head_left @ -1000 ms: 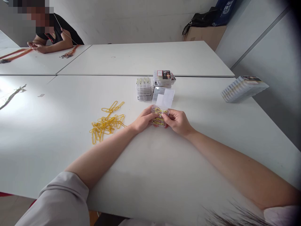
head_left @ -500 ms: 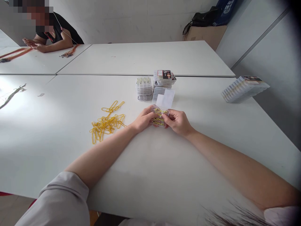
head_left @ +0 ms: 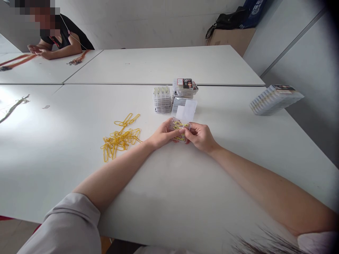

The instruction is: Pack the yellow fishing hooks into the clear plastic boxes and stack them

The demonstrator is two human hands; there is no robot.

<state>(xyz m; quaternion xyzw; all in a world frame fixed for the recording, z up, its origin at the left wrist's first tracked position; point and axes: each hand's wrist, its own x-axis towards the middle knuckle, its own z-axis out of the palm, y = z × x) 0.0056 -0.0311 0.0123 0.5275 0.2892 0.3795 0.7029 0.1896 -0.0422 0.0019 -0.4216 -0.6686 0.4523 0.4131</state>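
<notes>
Both my hands meet at the middle of the white table [head_left: 185,197] around a small clear plastic box [head_left: 179,126] with yellow paper clips inside. My left hand [head_left: 162,135] curls round the box's left side, its thumb reaching across the top. My right hand [head_left: 200,137] pinches the box's right edge with closed fingers. The box's lid [head_left: 186,108] stands open behind it. A loose pile of yellow paper clips [head_left: 120,138] lies on the table to the left of my left hand.
Stacks of clear boxes [head_left: 162,99] and labelled boxes [head_left: 184,88] stand just behind the open lid. Another long stack of boxes [head_left: 275,99] overhangs the table's right edge. A person [head_left: 57,38] works with orange lanyards [head_left: 79,58] at the far left table.
My left thumb has slid further over the top of the box toward my right fingers. The distant person's hands shifted slightly.
</notes>
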